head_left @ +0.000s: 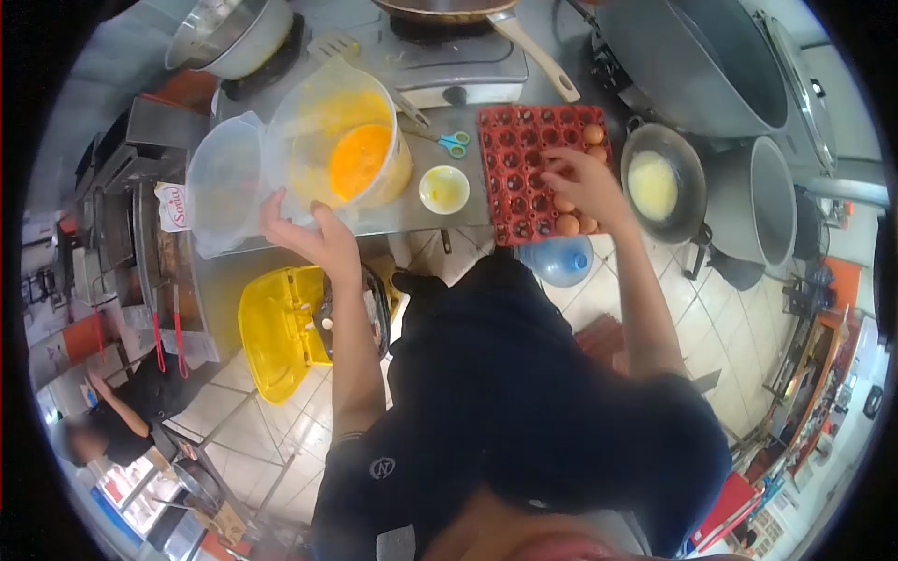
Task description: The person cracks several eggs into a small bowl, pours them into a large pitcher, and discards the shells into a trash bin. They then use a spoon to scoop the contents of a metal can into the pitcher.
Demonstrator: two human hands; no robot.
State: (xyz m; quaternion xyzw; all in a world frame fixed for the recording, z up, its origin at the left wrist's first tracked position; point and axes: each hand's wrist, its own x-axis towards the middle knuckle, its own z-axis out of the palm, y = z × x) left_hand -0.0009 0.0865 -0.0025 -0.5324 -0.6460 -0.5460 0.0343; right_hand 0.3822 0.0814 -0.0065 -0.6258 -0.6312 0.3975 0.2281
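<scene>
My left hand [318, 245], fingers spread and holding nothing, is at the near side of a large translucent plastic container [309, 103]. Beaten orange-yellow egg [362, 161] lies inside that container. Over a red egg tray [510, 173], my right hand [585, 187] reaches in with bent fingers apart. Brown eggs [568, 224] sit along the tray's right and near side, some partly under the hand; many other cups hold none. Between container and tray stands a small white bowl [444, 190] with a little pale yellow liquid.
Blue-handled scissors [455, 143] lie behind the bowl. A frying pan [692, 150] with pale yellow contents stands right of the tray. Another pan [449, 11] is on the stove. Below the counter is an open yellow bin [276, 323]. A person [122, 421] works at far left.
</scene>
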